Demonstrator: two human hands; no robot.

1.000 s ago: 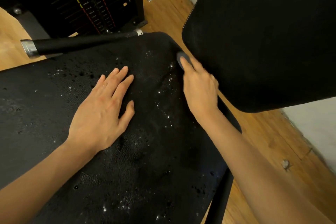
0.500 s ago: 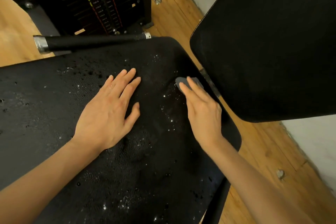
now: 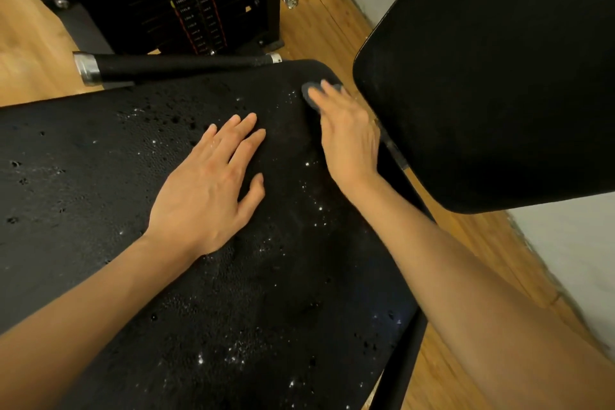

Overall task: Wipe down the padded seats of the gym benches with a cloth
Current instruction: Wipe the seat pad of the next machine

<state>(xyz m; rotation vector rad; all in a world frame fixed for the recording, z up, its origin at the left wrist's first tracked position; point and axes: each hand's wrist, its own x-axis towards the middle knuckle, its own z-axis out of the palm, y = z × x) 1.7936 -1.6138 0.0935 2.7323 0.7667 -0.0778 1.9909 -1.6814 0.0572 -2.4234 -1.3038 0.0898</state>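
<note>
- The cloth (image 3: pixel 312 94), a small grey pad, lay in the upper centre of the frame at the far corner of the padded seat (image 3: pixel 100 176), mostly hidden under fingers, with only its far and left edges showing.
- The right hand (image 3: pixel 347 135) pressed it flat with fingers nearly straight; whether the thumb curled round it could not be told.
- The left hand (image 3: pixel 213 186) lay open, palm down on the seat at mid-frame, fingers spread and holding nothing, seemingly bracing the body.
- The seat stretched from the left edge of the frame toward the right, its long axis running roughly left to lower right, its rounded far corner pointing to the upper centre; the surface was dark, pebbled and dotted with glistening droplets (image 3: pixel 312 206).
- To do this pass well, the cloth probably wanted steady flat pressure and overlapping strokes drawn back along the seat's length, gathering the droplets rather than scattering them, and reaching into the narrow gap at the right edge.
- The tilted back pad (image 3: pixel 492 76) filled the upper right, just beside the wiping hand, so that corner was likely tight.
- A black bar (image 3: pixel 179 66) with a metal end ran along the seat's far edge.
- Behind it stood a weight stack (image 3: pixel 186 3) on the wooden floor (image 3: pixel 30 43).
</note>
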